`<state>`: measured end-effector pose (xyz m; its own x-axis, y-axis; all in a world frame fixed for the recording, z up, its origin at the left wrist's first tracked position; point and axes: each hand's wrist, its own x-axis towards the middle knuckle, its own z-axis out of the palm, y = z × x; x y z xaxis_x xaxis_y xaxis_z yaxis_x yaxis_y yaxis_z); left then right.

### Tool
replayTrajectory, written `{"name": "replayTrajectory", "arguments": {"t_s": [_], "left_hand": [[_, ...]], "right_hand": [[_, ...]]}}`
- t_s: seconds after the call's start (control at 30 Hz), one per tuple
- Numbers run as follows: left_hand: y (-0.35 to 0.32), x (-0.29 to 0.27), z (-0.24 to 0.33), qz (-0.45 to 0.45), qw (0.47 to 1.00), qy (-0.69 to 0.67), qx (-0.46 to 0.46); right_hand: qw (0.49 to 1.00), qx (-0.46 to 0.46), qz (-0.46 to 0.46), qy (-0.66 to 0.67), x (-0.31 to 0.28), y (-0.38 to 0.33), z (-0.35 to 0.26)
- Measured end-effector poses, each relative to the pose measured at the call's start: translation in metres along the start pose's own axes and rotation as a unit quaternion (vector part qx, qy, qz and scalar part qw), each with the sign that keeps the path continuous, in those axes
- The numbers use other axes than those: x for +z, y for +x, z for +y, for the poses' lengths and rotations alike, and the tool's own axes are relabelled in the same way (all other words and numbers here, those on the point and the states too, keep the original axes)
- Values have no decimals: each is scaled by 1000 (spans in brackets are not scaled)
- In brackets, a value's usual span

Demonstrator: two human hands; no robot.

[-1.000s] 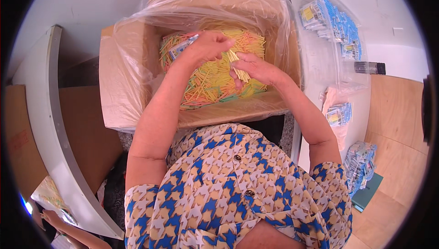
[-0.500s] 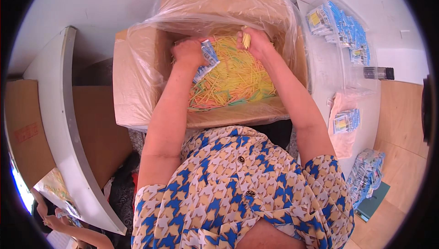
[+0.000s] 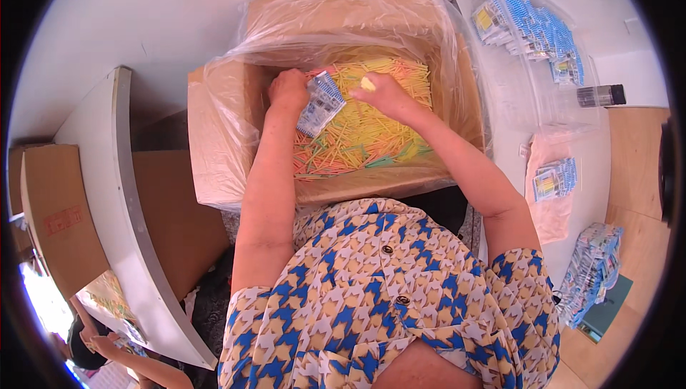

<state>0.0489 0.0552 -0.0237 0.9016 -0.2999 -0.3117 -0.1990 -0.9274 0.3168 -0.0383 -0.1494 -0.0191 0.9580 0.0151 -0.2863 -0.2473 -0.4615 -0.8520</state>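
White tabletop [image 3: 514, 110] at right carries filled packets. Cardboard box [image 3: 214, 139], plastic-lined, holds coloured sticks [image 3: 364, 135] heaped mid-box. Left hand [image 3: 288, 89] grips a small blue-striped packet [image 3: 320, 103]; right hand [image 3: 379, 92] pinches yellow sticks. Advice: keep packet mouth open, feed sticks in parallel.

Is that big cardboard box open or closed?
Open. The cardboard box has no top over it; its clear plastic liner is spread wide, showing the yellow and orange sticks that both hands reach into.
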Motion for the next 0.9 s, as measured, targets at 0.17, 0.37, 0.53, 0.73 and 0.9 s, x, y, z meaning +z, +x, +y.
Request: {"name": "replayTrajectory", "arguments": {"t_s": [0.17, 0.37, 0.53, 0.73, 0.9], "left_hand": [[-15, -14, 4, 7, 998, -25, 53], [-17, -12, 21, -156, 868, -422, 212], [-28, -28, 40, -206, 794, -534, 206], [-13, -3, 38, -214, 784, -518, 266], [-20, -11, 45, -151, 779, -562, 232]], "right_hand": [[998, -43, -5, -40, -4, -6, -15], [995, -92, -11, -43, -14, -16, -28], [990, -124, 44, -47, -34, -29, -47], [979, -129, 58, -147, -44, -46, -66], [955, 147, 56, 253, -64, -57, -78]]}}
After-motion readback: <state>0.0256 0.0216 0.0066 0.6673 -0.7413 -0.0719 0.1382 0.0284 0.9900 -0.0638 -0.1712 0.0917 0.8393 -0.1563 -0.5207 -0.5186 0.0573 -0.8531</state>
